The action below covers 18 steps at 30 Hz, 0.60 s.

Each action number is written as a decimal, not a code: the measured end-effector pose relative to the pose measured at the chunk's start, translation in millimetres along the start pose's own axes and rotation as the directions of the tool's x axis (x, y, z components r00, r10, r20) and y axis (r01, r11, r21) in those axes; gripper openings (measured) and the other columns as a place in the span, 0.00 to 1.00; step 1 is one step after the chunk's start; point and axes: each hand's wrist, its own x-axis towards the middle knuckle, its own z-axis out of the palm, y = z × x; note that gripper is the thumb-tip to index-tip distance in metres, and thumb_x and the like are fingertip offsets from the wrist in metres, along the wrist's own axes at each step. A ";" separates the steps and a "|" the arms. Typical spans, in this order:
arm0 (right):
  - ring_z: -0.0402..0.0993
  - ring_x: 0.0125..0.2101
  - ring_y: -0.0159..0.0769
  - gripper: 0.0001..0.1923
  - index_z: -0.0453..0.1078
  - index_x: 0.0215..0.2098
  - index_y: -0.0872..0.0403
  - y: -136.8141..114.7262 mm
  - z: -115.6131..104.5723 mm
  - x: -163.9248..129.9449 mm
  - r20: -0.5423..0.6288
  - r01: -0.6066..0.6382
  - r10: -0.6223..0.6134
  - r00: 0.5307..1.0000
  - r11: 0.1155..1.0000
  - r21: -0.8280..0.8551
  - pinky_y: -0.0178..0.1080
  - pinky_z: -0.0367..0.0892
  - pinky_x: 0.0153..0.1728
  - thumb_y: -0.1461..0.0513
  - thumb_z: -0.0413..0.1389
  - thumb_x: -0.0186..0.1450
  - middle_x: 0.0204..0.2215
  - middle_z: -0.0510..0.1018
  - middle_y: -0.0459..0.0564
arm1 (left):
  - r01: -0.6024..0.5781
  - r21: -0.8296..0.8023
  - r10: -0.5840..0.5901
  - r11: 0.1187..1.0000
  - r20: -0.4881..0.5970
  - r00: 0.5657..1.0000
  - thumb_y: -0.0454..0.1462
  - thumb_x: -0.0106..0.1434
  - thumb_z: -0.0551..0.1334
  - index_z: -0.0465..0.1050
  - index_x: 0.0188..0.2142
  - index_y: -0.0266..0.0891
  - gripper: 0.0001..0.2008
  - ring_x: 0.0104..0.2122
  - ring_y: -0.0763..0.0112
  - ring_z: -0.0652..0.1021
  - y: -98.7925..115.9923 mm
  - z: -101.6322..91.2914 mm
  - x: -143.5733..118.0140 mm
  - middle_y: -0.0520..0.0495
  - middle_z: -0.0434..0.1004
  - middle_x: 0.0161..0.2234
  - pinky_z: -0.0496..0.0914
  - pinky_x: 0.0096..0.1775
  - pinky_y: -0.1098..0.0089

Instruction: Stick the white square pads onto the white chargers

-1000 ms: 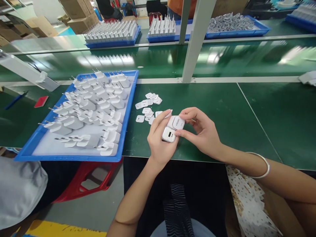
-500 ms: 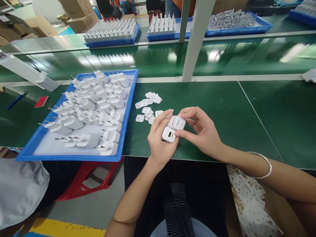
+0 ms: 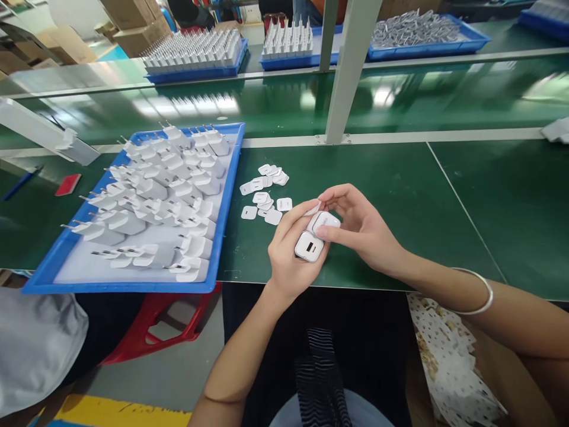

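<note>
Chargers (image 3: pixel 309 248), two of them, sit against each other in our left hand (image 3: pixel 285 261), above the green table (image 3: pixel 400 178); that grip is wrapped around their sides. Our right hand (image 3: pixel 367 231) rests its thumb on the farther one, its fingers reaching behind towards a thin plate (image 3: pixel 313 208); whether they pinch it, we cannot tell. We judge the housings light, stiff and slippery, best held by their flat sides, clear of the port slots.
</note>
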 end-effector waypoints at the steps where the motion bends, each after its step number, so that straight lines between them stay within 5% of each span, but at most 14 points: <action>1: 0.70 0.46 0.36 0.20 0.69 0.44 0.47 0.9 0.0 0.3 -0.002 0.002 -0.002 1.000 1.000 -0.005 0.36 0.73 0.42 0.61 0.70 0.58 0.41 0.71 0.46 | -0.015 0.021 0.015 1.000 0.008 1.000 0.32 0.63 0.68 0.75 0.47 0.37 0.13 0.48 0.61 0.82 0.1 0.3 0.4 0.40 0.80 0.51 0.80 0.51 0.61; 12: 0.69 0.37 0.34 0.17 0.67 0.39 0.48 -1.5 -0.3 5.7 0.059 -0.129 0.120 0.991 0.974 0.185 0.36 0.72 0.38 0.56 0.69 0.59 0.35 0.70 0.45 | -0.044 0.002 0.044 0.999 0.025 0.999 0.33 0.63 0.68 0.75 0.50 0.39 0.15 0.49 0.60 0.83 -1.5 -2.9 0.0 0.40 0.80 0.52 0.80 0.52 0.58; 18: 0.70 0.34 0.33 0.17 0.69 0.48 0.46 -7.0 -8.4 5.8 0.100 -0.122 0.106 0.989 0.977 0.175 0.35 0.71 0.31 0.50 0.63 0.65 0.38 0.72 0.46 | 0.092 -0.111 -0.089 0.990 0.027 0.996 0.34 0.59 0.72 0.78 0.48 0.41 0.17 0.51 0.60 0.82 0.9 -6.0 1.8 0.42 0.80 0.52 0.78 0.54 0.56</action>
